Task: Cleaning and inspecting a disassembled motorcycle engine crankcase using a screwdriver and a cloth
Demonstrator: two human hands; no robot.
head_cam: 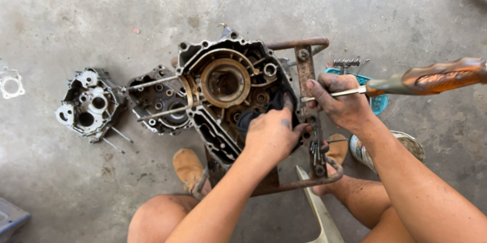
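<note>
The engine crankcase half (228, 91) rests on a rusty metal stand (307, 70). Left hand (274, 134), fingers closed, presses a dark rag (253, 116) into it at 5 o'clock. Right hand (340, 102) grips a wooden-handled screwdriver (426, 79); cleaning seems underway, needing careful scraping.

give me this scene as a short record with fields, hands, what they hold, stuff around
setting: concrete floor, seen from above
left hand: left hand presses a dark rag on the engine case
right hand: right hand grips a screwdriver with an orange-brown handle
support: engine case sits on a rusty metal stand
nearby left: two more engine parts on the floor
nearby right: blue basket, tin can
</note>
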